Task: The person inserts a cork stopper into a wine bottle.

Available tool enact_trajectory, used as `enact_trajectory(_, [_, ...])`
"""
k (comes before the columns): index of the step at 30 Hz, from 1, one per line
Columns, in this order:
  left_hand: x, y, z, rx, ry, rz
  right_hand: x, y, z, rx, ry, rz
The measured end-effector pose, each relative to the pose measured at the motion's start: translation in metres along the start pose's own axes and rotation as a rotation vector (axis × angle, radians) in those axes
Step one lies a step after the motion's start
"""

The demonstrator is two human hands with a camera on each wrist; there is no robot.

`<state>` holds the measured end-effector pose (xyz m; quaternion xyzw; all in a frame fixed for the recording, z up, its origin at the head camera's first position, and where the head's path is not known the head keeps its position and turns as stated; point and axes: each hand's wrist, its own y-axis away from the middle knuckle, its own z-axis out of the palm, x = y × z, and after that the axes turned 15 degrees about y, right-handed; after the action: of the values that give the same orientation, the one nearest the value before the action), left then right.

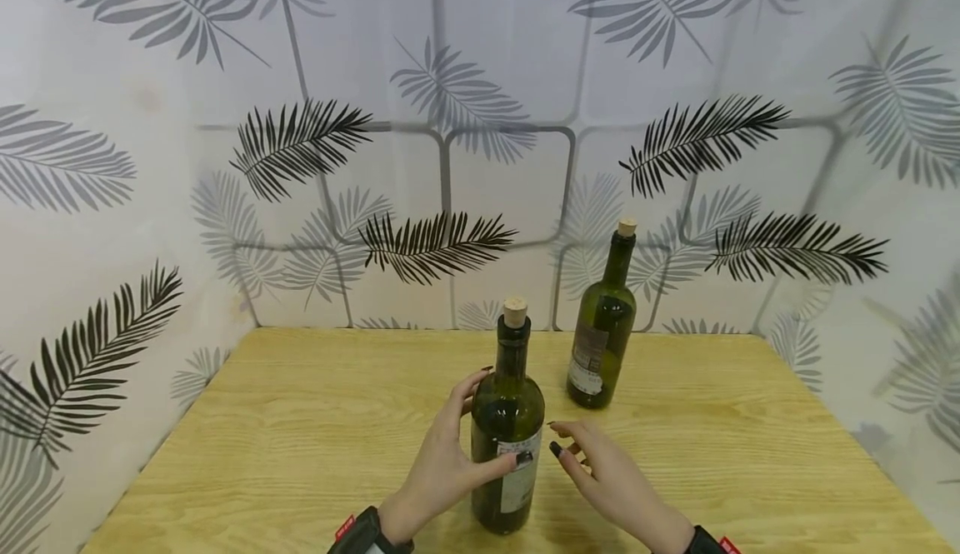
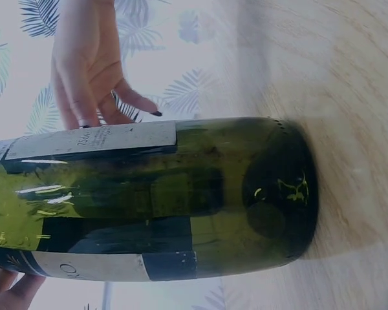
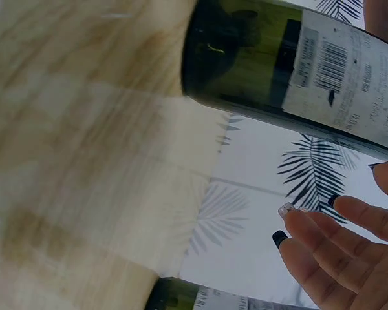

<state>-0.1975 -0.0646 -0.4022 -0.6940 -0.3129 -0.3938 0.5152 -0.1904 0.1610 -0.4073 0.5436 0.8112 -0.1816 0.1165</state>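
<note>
A dark green wine bottle (image 1: 510,411) with a cork in its neck stands upright on the wooden table. My left hand (image 1: 448,464) holds it from the left, thumb across the front label and fingers going round behind the shoulder. To its right, my right hand (image 1: 611,475) hovers with loosely bent fingers and holds nothing. A small gap separates its fingertips from the glass. The right wrist view shows the bottle's white back label (image 3: 346,74) with a barcode, and the right hand (image 3: 349,248) apart from it.
Another corked green wine bottle (image 1: 604,329) stands farther back on the right. The light wooden table (image 1: 337,404) meets a backdrop (image 1: 390,179) printed with leaves at the rear, and similar panels flank it.
</note>
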Motion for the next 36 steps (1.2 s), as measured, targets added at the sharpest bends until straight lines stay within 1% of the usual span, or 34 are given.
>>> enact_trajectory(6, [-0.002,-0.001,-0.002,0.021,-0.008,-0.007,0.003,0.0,0.007,-0.056,-0.003,-0.02])
enact_trajectory(12, [-0.007,-0.005,-0.006,0.05,-0.012,0.009,0.002,0.002,0.008,-0.122,-0.055,-0.011])
enact_trajectory(17, [-0.012,-0.011,-0.01,0.056,-0.039,0.024,-0.001,0.004,0.009,-0.14,-0.078,-0.018])
enact_trajectory(23, [-0.018,-0.021,-0.017,0.068,-0.064,0.027,-0.004,0.004,0.011,-0.151,-0.111,-0.05])
enact_trajectory(27, [-0.023,-0.029,-0.021,0.073,-0.084,0.028,-0.006,0.003,0.014,-0.157,-0.111,-0.071])
enact_trajectory(36, [-0.028,-0.047,-0.026,0.109,-0.131,0.021,-0.009,0.004,0.018,-0.184,-0.136,-0.072])
